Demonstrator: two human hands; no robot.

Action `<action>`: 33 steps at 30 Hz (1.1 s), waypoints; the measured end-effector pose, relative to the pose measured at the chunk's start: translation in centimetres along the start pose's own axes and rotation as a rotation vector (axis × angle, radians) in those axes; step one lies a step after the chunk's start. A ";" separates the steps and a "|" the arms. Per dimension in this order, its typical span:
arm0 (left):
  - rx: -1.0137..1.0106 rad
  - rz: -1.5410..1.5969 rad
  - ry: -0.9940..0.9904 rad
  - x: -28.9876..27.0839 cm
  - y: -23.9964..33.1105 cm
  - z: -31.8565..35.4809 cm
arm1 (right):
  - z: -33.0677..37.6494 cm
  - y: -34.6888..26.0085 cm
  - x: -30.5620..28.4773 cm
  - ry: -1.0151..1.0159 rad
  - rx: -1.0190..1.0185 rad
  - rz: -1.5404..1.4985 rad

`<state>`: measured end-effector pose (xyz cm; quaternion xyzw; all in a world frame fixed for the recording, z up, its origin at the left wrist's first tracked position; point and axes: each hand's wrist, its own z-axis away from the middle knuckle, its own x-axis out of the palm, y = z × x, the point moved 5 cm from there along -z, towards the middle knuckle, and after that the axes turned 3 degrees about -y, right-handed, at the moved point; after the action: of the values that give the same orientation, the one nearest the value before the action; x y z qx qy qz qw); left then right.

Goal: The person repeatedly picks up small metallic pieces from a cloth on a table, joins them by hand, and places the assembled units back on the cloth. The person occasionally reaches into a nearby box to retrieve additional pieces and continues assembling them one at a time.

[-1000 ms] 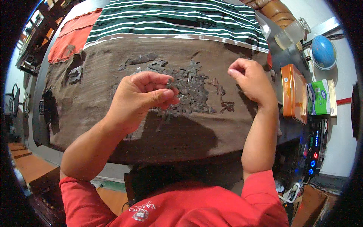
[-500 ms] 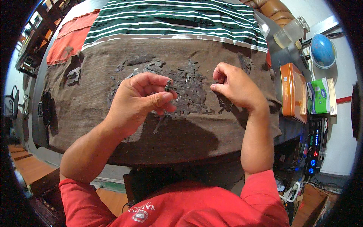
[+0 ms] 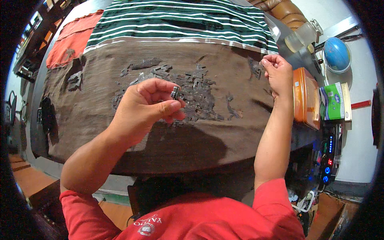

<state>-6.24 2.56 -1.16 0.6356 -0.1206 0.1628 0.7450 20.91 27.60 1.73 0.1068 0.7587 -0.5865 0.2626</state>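
Note:
My left hand [image 3: 146, 106] is raised over a brown cloth [image 3: 120, 132] and pinches a small dark metal piece [image 3: 175, 93] between thumb and fingers. Beyond it, several small dark flat pieces [image 3: 196, 90] lie scattered in a pile on the cloth. My right hand [image 3: 278, 74] is out at the cloth's right side, fingers curled and pinched together near a few dark scraps [image 3: 255, 69]; whether it holds one I cannot tell.
A green and white striped cloth [image 3: 180, 20] and a red cloth [image 3: 70, 40] lie at the far side. At right are an orange box [image 3: 306, 98], a green and white box [image 3: 334, 102], a blue ball [image 3: 336, 54], a clear bottle [image 3: 302, 36] and a lit power strip [image 3: 328, 156].
My right hand came in to the pile beside the left hand, then swung back out to the right edge of the cloth. My left hand lifted slightly, still pinching the small piece.

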 end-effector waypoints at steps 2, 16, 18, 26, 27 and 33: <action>-0.018 -0.013 0.016 0.0 -0.1 0.1 | -0.4 1.1 -0.5 0.048 0.007 0.145; -0.009 -0.011 0.012 -0.1 -0.4 0.0 | 6.3 -6.0 6.0 -0.731 -0.151 0.474; 0.000 0.007 -0.002 -0.1 -0.5 -0.1 | 6.6 -6.1 6.4 -0.707 -0.134 0.507; 0.020 -0.006 0.006 -0.1 -0.6 -0.1 | 6.8 -5.8 7.4 -0.763 -0.133 0.374; 0.026 -0.009 0.005 -0.1 -0.5 -0.1 | 6.8 -5.7 7.5 -0.782 -0.135 0.371; 0.009 -0.032 0.013 -0.1 -0.4 0.0 | 6.5 -5.5 7.8 -0.886 -0.185 0.360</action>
<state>-6.14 2.53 -1.55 0.6397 -0.1046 0.1555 0.7454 13.55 18.73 1.08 -0.0474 0.5924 -0.4509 0.6659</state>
